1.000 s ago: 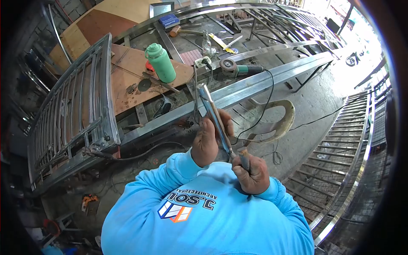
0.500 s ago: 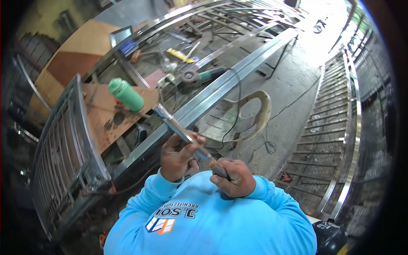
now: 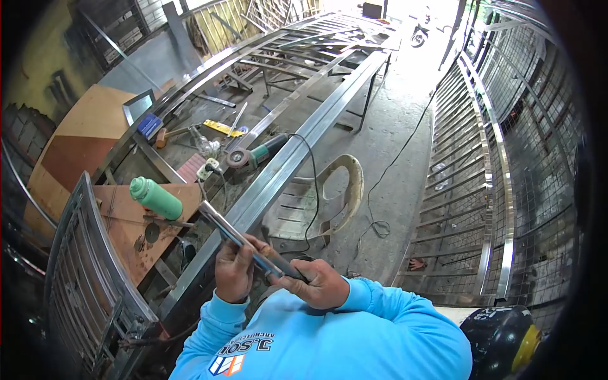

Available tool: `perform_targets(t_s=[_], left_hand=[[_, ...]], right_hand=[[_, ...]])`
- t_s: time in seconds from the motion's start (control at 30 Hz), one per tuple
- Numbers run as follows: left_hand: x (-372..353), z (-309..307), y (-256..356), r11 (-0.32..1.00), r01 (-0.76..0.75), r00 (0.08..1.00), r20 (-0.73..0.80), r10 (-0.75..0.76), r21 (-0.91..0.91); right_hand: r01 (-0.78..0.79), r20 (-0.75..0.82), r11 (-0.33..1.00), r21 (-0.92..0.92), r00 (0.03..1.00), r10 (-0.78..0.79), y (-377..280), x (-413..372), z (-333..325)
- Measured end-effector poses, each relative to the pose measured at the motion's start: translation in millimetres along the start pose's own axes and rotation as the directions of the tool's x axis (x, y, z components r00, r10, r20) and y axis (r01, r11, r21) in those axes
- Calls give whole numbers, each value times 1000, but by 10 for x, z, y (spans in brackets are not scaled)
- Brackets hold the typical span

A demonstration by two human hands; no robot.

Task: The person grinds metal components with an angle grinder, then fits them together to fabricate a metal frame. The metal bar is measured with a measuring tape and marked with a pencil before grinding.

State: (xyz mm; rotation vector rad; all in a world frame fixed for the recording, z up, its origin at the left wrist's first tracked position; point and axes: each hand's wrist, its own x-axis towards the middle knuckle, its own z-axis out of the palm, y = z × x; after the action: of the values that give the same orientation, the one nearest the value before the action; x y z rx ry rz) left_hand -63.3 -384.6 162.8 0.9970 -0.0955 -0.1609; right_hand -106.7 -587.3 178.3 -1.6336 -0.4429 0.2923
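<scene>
In front of my chest, my left hand (image 3: 234,269) is closed around a shiny metal tube (image 3: 229,231), which slants up to the left toward the wooden board. My right hand (image 3: 318,284) grips the lower end of a brownish-grey bar (image 3: 273,258) that lies alongside the tube. Its fingertips are right at the tube's lower end. The bar's exact kind is hidden by my fingers. Just past the tube's far end, a green bottle (image 3: 157,198) lies tilted on the board (image 3: 120,228).
A long steel channel (image 3: 304,136) runs diagonally ahead, with an angle grinder (image 3: 256,154) beside it. A plastic chair (image 3: 345,196) stands to its right. Barred metal frames (image 3: 95,253) flank me, one leaning left, another frame (image 3: 462,209) at right. A cable (image 3: 396,171) crosses the floor.
Both hands have shifted left and lower in view with the camera's turn. My right hand has come closer to my left, and the bar now lies beside the tube rather than extending from its end.
</scene>
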Motion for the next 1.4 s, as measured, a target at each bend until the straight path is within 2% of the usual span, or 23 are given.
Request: perform_targets(t_s=[0.03, 0.1, 0.13, 0.2, 0.3, 0.33, 0.37, 0.4, 0.43, 0.47, 0.5, 0.53, 0.6, 0.63, 0.7, 0.8, 0.9, 1.0, 1.03, 1.13, 1.17, 1.3, 1.4], left_hand=[[-33, -106, -18, 996, 60, 988, 137, -69, 74], [-127, -157, -96, 983, 151, 962, 246, -121, -108], [-142, -161, -123, 960, 205, 943, 301, -141, -193], [-116, -142, -138, 991, 107, 984, 153, -94, -79], [-89, -48, -161, 1000, 6, 999, -38, -5, 24], [-77, -65, -167, 999, -12, 999, 50, 14, -44], [-55, -110, -169, 994, -25, 990, 136, 40, -111], [-71, -152, -165, 983, -35, 975, 210, 72, -178], [-73, -158, -104, 994, 9, 955, 296, 23, -107], [-29, -364, -196, 996, 39, 929, 370, -5, -85], [-92, -229, -94, 997, 60, 945, 321, -69, 37], [-120, 8, -10, 949, 156, 965, 247, -87, -275], [-5, 27, -38, 948, 50, 921, 382, 77, -313], [-25, 133, -26, 957, -9, 951, 293, 98, -290], [-56, 122, -79, 991, -120, 980, 153, 129, -66], [-77, 195, -143, 968, -210, 971, -84, 222, 136], [-46, 223, -87, 911, -236, 892, -296, 341, 339], [101, 102, 242, 898, -310, 834, -364, 415, 313], [110, 71, 289, 911, -294, 868, -319, 382, 290], [101, 162, 183, 970, -240, 914, -328, 237, 31], [60, 115, 77, 973, -208, 955, -237, 181, -97], [-52, 94, -235, 953, -297, 954, -68, 292, -68], [-92, -39, -166, 955, -141, 988, -26, 153, 260]], right_hand=[[-76, 31, 973, 218, 997, 71, -45, 3, -28], [-220, 132, 766, 604, 976, 175, -120, 20, -84], [-165, 103, 821, 547, 986, 129, -111, 21, -93], [-52, 60, 904, 423, 998, 29, -41, 13, -50], [78, 8, 996, 30, 997, -79, 28, 11, 37], [138, 11, 986, -94, 990, -138, 45, 21, 47], [195, 27, 978, -71, 981, -193, 68, 37, 50], [79, 26, 986, 148, 996, -84, 25, 25, -4], [-56, 74, 930, 362, 997, 31, -59, -12, -101], [-216, 178, 808, 549, 974, 139, -114, -45, -147], [-222, 245, 855, 469, 963, 115, -97, -77, -94], [-156, 217, 908, 390, 973, 74, -78, -96, -159], [-45, 88, 836, 547, 996, -4, 138, -122, 26], [-20, 55, 837, 547, 998, -12, 138, -117, 100], [50, -44, 844, 534, 999, -32, 83, -91, 167], [-23, -4, 956, 294, 1000, 26, 0, -33, 186], [132, 40, 972, -192, 991, -127, 89, -16, 256], [106, 102, 974, -200, 991, -87, 92, -20, 247], [-7, 82, 992, -127, 997, 17, 82, -52, 241], [13, 34, 998, -65, 999, -11, 96, -8, 261], [37, -24, 999, -5, 999, -37, 122, -8, 282], [51, -95, 998, 39, 994, -47, 14, 34, 290], [63, -159, 998, 10, 985, -60, 29, 23, 314]])
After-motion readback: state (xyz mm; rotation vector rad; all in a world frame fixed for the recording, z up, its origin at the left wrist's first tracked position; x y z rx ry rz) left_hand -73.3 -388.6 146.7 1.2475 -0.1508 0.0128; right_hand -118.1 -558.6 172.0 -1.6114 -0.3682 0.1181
